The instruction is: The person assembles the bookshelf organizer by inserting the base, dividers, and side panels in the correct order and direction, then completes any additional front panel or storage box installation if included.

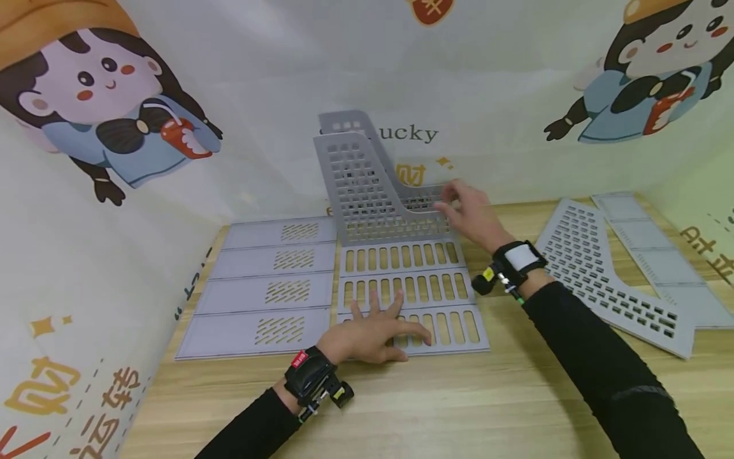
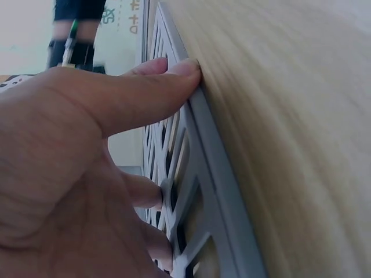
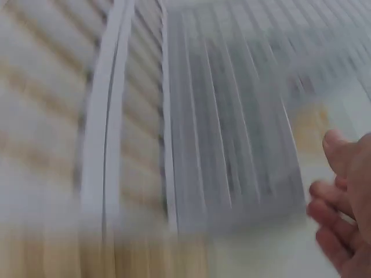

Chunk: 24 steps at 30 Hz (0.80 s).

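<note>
In the head view, a grey slotted panel (image 1: 404, 275) lies flat on the wooden table. My left hand (image 1: 367, 338) rests on its front part with fingers spread; in the left wrist view the thumb (image 2: 179, 75) touches the panel's edge (image 2: 217, 174). Two grey perforated side pieces stand upright at the back of the panel, a front one (image 1: 367, 185) and one behind it (image 1: 327, 119). My right hand (image 1: 473, 213) is beside their low right end. The right wrist view, blurred, shows its loosely bent fingers (image 3: 336, 214) apart from the upright piece (image 3: 232, 214).
Left of the slotted panel lies a grey panel with diagonal slots (image 1: 229, 328). On the right, a flat L-shaped perforated piece (image 1: 596, 274) overlaps another long grey panel (image 1: 642, 236). A white printed sheet (image 1: 258, 95) rises behind the table (image 1: 436, 401).
</note>
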### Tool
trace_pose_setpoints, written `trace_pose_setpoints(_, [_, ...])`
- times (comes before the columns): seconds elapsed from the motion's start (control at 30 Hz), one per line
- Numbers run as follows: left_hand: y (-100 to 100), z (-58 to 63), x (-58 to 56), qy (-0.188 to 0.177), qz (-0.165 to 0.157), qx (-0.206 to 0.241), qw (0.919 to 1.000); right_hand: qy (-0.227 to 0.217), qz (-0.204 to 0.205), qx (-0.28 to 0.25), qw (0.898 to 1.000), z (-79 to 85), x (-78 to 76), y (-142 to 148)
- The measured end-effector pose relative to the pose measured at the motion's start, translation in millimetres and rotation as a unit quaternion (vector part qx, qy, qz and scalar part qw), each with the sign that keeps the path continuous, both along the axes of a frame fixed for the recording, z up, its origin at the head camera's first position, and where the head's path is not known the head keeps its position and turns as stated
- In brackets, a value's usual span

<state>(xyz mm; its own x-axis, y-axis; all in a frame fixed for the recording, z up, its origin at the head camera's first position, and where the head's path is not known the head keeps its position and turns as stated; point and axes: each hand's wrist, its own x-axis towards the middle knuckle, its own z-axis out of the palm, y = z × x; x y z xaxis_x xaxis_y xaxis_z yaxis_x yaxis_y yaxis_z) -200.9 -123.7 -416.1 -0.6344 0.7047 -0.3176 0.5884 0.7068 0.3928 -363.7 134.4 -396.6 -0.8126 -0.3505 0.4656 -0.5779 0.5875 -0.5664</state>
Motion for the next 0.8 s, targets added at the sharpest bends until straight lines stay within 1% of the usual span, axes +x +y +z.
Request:
trace_pose_setpoints(0.03, [0.7,-0.6,0.3,0.002,-0.002,0.002,1.0000,-0.015,-0.030,0.005,0.999,0.8,4.2,20.4])
trace_pose_setpoints(0.07, [1.4,-1.1,0.6,0.003,-0.002,0.004,1.0000,-0.041,-0.056,0.017,0.997,2.1,9.7,42.2])
trace_pose_setpoints(0.1, [1.8,-1.7,0.9,0.004,-0.002,0.006,1.0000,-0.076,-0.080,0.039,0.993,3.6,16.0,63.6])
trace_pose_setpoints(0.13, [2.0,-2.0,1.4,0.004,-0.001,0.009,1.0000,-0.117,-0.106,0.072,0.985,5.0,23.3,84.8])
trace_pose_setpoints(0.17, [2.2,-2.1,1.9,0.005,0.000,0.011,0.9999,-0.159,-0.124,0.107,0.974,5.7,31.5,105.9])
trace_pose_setpoints(0.23, [2.2,-2.0,2.0,0.005,0.002,0.016,0.9999,-0.231,-0.150,0.179,0.945,6.4,46.9,143.0])
trace_pose_setpoints(0.3, [2.4,-1.6,2.3,0.005,0.003,0.017,0.9998,-0.280,-0.172,0.234,0.915,5.3,62.1,172.5])
trace_pose_setpoints(0.33, [1.4,-0.8,2.5,0.005,0.004,0.016,0.9998,-0.294,-0.182,0.254,0.903,4.2,67.7,182.6])
trace_pose_setpoints(0.37, [0.6,-0.3,2.4,0.005,0.006,0.015,0.9999,-0.310,-0.192,0.263,0.893,2.8,72.4,190.3])
trace_pose_setpoints(0.4, [0.1,-0.1,2.1,0.006,0.007,0.014,0.9999,-0.323,-0.202,0.268,0.885,1.6,76.1,195.8])
trace_pose_setpoints(0.43, [-0.2,0.2,2.0,0.006,0.008,0.012,0.9999,-0.330,-0.212,0.271,0.879,0.7,78.9,200.1])
trace_pose_setpoints(0.47, [-0.3,0.4,1.7,0.006,0.009,0.011,0.9999,-0.338,-0.221,0.269,0.874,0.2,81.0,202.9])
trace_pose_setpoints(0.53, [0.1,0.2,1.0,0.005,0.009,0.011,0.9999,-0.352,-0.231,0.263,0.868,-0.4,82.9,206.0])
trace_pose_setpoints(0.57, [0.5,0.0,0.7,0.005,0.009,0.012,0.9999,-0.358,-0.233,0.255,0.867,-0.8,82.9,207.1])
trace_pose_setpoints(0.7, [2.1,-0.7,1.6,-0.002,0.006,0.020,0.9998,-0.367,-0.219,0.239,0.872,-2.6,81.1,211.3])
trace_pose_setpoints(0.8, [1.2,-0.9,2.8,-0.006,0.008,0.025,0.9997,-0.358,-0.215,0.232,0.878,-4.6,79.1,211.0])
